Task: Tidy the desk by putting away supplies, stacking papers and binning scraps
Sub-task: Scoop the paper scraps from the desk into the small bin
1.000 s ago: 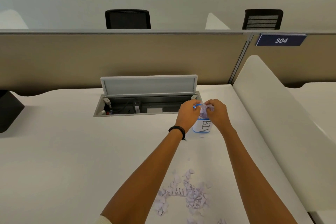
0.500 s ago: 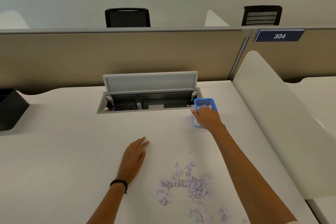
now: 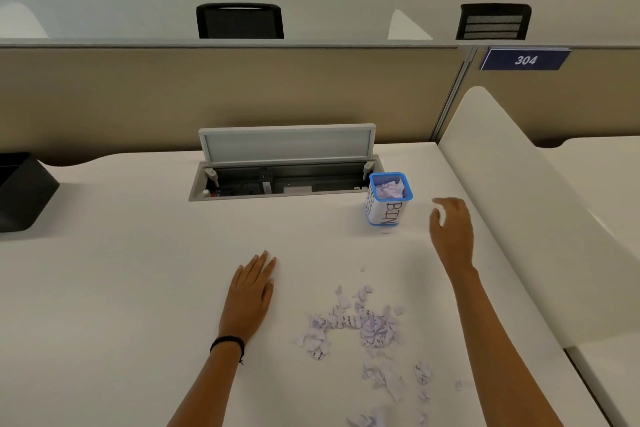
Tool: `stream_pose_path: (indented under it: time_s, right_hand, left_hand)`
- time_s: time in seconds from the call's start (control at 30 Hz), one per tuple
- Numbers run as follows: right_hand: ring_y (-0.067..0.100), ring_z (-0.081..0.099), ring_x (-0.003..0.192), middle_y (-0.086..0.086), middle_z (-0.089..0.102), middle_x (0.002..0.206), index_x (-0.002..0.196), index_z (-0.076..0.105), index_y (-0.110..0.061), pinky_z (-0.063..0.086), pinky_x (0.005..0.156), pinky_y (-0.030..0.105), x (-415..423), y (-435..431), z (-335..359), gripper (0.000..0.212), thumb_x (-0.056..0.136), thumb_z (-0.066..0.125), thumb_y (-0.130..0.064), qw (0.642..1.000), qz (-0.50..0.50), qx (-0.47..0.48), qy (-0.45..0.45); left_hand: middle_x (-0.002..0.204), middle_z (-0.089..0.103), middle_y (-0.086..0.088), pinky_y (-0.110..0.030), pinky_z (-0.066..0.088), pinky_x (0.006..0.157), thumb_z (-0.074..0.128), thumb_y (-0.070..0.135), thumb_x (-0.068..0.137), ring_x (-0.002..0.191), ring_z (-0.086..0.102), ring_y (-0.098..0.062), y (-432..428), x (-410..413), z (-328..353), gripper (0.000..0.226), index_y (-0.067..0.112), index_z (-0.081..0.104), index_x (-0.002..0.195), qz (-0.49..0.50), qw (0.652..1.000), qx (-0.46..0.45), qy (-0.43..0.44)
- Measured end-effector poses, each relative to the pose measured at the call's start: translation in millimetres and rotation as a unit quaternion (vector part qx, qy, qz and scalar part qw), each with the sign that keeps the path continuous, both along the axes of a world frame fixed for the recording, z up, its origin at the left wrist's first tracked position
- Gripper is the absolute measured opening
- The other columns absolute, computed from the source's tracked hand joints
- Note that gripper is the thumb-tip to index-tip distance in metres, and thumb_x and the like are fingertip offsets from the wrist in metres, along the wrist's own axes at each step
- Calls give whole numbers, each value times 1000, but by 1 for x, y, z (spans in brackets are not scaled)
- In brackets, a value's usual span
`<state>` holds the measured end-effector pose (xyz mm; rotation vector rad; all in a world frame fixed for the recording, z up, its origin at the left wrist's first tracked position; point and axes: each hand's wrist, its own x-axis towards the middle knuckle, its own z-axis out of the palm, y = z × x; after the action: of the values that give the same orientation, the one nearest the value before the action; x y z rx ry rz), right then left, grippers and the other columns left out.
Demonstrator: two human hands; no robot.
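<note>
A small blue mesh cup labelled BIN stands upright on the white desk, with crumpled paper inside. Torn paper scraps lie scattered on the desk near me, more of them toward the front right. My left hand rests flat on the desk, fingers straight, left of the scraps. To the right of the bin, apart from it, my right hand hovers with loosely curled fingers that hold nothing.
An open cable hatch with its lid raised sits in the desk behind the bin. A beige partition closes the back, a white divider the right side. A black object stands at the far left.
My right hand has let go of the bin and pulled back to its right. My left hand left the bin a second ago and now lies flat on the desk.
</note>
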<state>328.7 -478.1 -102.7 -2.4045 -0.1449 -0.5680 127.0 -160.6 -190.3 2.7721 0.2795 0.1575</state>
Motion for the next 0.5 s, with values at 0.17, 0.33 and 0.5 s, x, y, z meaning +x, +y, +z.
stream_pose_path:
  time_s: [0.17, 0.33, 0.5]
  right_hand:
    - [42, 33, 127, 26, 35, 138, 130, 44, -4, 32, 102, 50, -15, -38, -52, 45, 88, 54, -16, 971, -100, 20, 215]
    - [33, 17, 139, 24, 22, 148, 139, 31, -4, 11, 113, 46, -22, -13, -66, 55, 92, 50, -26, 960, -41, -41, 274]
    - [26, 13, 142, 13, 15, 153, 144, 20, -11, 8, 113, 48, -33, 34, -60, 61, 93, 46, -33, 950, 66, -97, 288]
  left_hand:
    - [150, 25, 3, -18, -9, 110, -3, 50, 93, 138, 23, -14, -6, -13, 1, 65, 21, 28, 142, 8, 1000, 8, 10]
    - [150, 25, 3, -21, -5, 112, -1, 46, 95, 138, 25, -14, -13, -25, 0, 60, 23, 27, 143, 19, 999, 17, 19]
    - [150, 26, 3, -21, -5, 112, -2, 46, 94, 137, 25, -13, -12, -27, -2, 61, 23, 28, 143, 23, 999, 22, 26]
